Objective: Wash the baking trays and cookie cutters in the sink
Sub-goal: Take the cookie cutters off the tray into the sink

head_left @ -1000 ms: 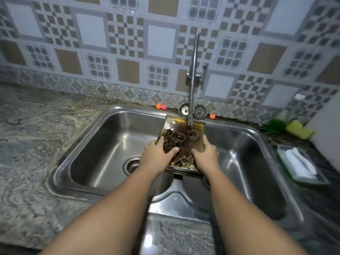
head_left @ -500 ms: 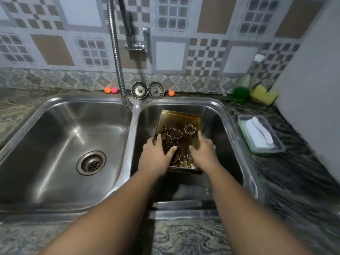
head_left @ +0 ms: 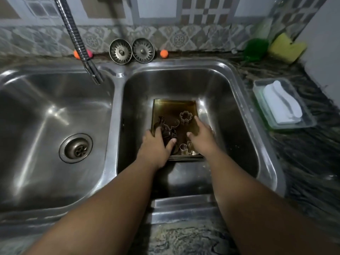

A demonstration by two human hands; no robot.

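While gripping the baking tray (head_left: 173, 109) of cookie cutters (head_left: 185, 115) in left hand (head_left: 156, 147) and right hand (head_left: 202, 138), seemingly loads the sink (head_left: 237, 83); water next.

This is looking like a home kitchen. A stainless steel sink (head_left: 239, 80) with 2 basins is sitting in a veined stone counter (head_left: 303, 172), a flexible metal tap (head_left: 73, 30) is hanging over it, and patterned tiles (head_left: 174, 39) are covering the wall behind. 2 drain strainers (head_left: 120, 50) are leaning against those tiles, a yellow sponge (head_left: 287, 47) and green scrubber (head_left: 255, 48) are lying in the corner, and a baking tray (head_left: 174, 109) carrying cookie cutters (head_left: 185, 115) is being held inside the right basin.
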